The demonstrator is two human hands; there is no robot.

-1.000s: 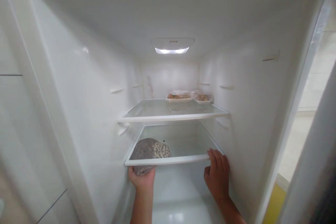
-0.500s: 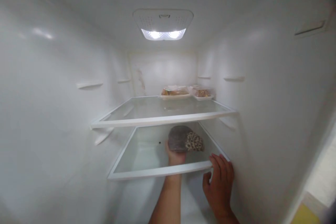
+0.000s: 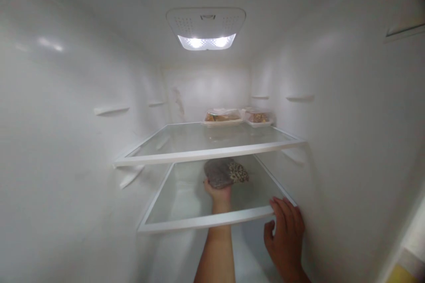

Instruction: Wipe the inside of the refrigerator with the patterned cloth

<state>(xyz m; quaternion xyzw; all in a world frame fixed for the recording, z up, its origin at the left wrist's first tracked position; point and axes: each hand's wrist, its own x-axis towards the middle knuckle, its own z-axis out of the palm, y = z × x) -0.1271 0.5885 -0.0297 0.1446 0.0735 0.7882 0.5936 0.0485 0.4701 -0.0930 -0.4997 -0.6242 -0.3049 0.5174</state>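
- White fridge walls (image 3: 49,163) stand at our sides and at the back.
- We see an upper shelf (image 3: 159,141) of glass with a white edge.
- Below it we see a lower shelf (image 3: 179,203), glass with a white edge too.
- Above us, a lamp (image 3: 206,28) shines.
- Our right hand (image 3: 287,232) is at the front right corner of the lower shelf. Its fingers bend onto the edge, and its thumb is apart from them.
- Our left hand (image 3: 219,193) is under the lower shelf, and we see it through the glass. It grips a dark bundle (image 3: 217,173) with pale, curly bits. Most of its fingers are hidden, so we cannot tell how they bend.
- Far back on the upper shelf, we see a bigger food tray (image 3: 223,116) just beside a smaller food tray (image 3: 258,117).
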